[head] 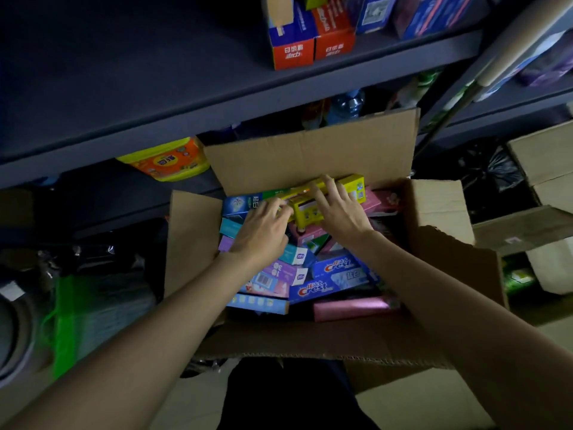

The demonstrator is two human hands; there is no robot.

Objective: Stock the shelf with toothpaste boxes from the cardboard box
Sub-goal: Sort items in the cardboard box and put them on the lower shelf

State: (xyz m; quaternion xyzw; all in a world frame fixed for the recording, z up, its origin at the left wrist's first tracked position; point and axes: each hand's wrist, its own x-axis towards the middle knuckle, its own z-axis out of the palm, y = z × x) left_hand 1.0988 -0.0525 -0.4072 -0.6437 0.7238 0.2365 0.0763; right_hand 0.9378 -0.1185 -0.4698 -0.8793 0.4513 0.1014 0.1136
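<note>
Toothpaste boxes (313, 288) fill your open cardboard box (310, 159), lying jumbled in blue, purple, pink and teal; two blue Crest cartons sit just nearer you than your hands, and a pink carton (353, 307) lies nearest your body. Both of your hands are down inside, at the far end of the load. Your left hand (263, 234) rests palm down with loosely curled fingers on the blue and teal cartons, its fingertips touching the near end of a yellow toothpaste box (328, 197). Your right hand (339, 209) lies spread over that same yellow carton, fingers reaching its far edge; you cannot tell whether either hand has truly closed on it. Above and beyond your hands, the dark shelf (186, 88) carries red-and-blue cartons (313, 41) near its right end.
</note>
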